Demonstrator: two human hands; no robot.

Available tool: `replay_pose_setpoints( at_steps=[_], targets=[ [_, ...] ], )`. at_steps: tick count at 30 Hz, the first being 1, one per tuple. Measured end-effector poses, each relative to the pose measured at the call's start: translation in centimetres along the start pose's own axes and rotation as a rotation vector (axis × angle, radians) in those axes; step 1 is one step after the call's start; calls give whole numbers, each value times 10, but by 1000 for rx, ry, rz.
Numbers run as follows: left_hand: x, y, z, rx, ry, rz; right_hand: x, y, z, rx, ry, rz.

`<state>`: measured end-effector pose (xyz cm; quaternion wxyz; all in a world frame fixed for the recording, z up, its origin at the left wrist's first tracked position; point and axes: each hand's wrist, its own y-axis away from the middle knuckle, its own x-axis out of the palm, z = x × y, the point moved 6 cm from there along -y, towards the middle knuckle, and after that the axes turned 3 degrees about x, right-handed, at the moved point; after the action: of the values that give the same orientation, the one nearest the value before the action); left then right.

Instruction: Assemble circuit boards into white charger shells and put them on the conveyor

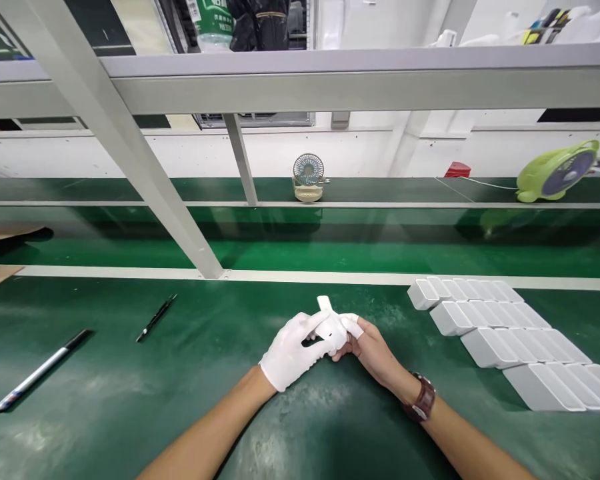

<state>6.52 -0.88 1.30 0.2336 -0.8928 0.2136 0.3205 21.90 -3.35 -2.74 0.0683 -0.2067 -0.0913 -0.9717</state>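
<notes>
My left hand (296, 348), in a white glove, pinches a small white plastic part (332, 329) between thumb and fingers. That part has a narrow tab standing up at its far end and a small dark spot on its face. From the other side my right hand (375, 348) grips the same part; white covers sit on its fingertips and a brown watch is on its wrist. Both hands are closed on the part, just above the green table (300, 427). Fingers hide much of the part, so its exact kind is unclear.
Rows of white rectangular plastic pieces (525, 347) stand at the right. On the left lie a black pen (157, 319) and a black-and-white marker (43, 371). A small fan (309, 175), a green fan (555, 172) and a slanted metal post (145, 160) are beyond.
</notes>
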Motion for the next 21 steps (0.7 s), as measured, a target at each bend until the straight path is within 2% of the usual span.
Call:
replay_pose_setpoints(
  at_steps=[14,17,21],
  targets=[
    [0,4,1,40,19,-7,-2,0,-14,7,140,7],
    [-2,3,2,29,15,2,-3,2,-7,-86,228,-36],
    [-11,-1,8,-71,34,-5,-1,10,12,-368,519,-133]
  ],
)
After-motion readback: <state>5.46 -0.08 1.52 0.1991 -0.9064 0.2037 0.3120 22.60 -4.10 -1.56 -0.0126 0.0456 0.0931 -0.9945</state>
